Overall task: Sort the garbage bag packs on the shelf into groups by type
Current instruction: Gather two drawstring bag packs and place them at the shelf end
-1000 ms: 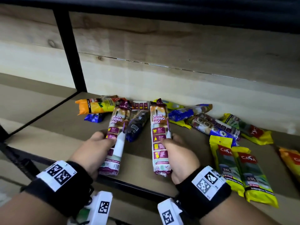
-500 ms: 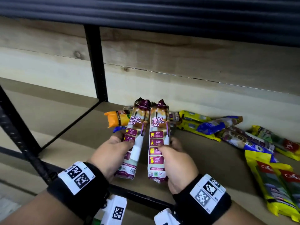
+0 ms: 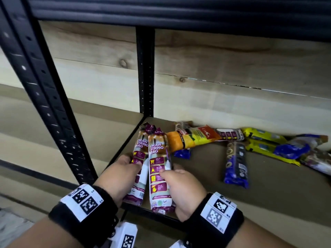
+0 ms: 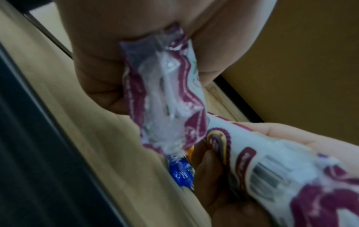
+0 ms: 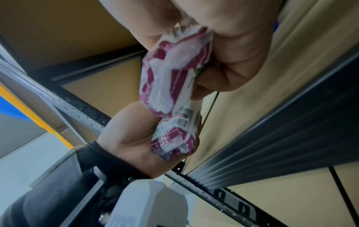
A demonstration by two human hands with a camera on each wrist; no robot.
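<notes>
Wood-panelled backing behind a black steel rack; brown board shelf (image 3: 268, 194) carried the mixed packs.

Left hand (image 3: 120, 176) gripped one long purple-and-white "Draw String Bag" pack (image 3: 140, 151), fingers curled round its lower half. Right hand (image 3: 180, 190) gripped a second, identical purple-and-white pack (image 3: 158, 169) the same way, thumb across the front. Both wrist views confirmed closed grips on the crinkly film near the tail seals.

Packs were held side by side, touching along their long edges, labels up, top ends pointing to the back wall, over the shelf's front-left corner. Judgement: paired like that to check the match and to start one group at the left end, apart from the pile.

Rest of the stock lay unsorted to the right: orange-and-yellow flat pack (image 3: 193, 138) lying crosswise just behind the purple tops, a small blue pack end (image 3: 181, 153) poking out under it, a dark blue-and-black pack (image 3: 236, 165) alone nearer the front, yellow packs (image 3: 263, 138) and a blue-and-white pack (image 3: 290, 150) overlapping by the back wall. Another purple-labelled pack (image 3: 230, 134) sat behind the orange one, likely the same type, print too small to confirm.

Low grip left the labels readable. Slippery film; a loose hold could let one slide.
</notes>
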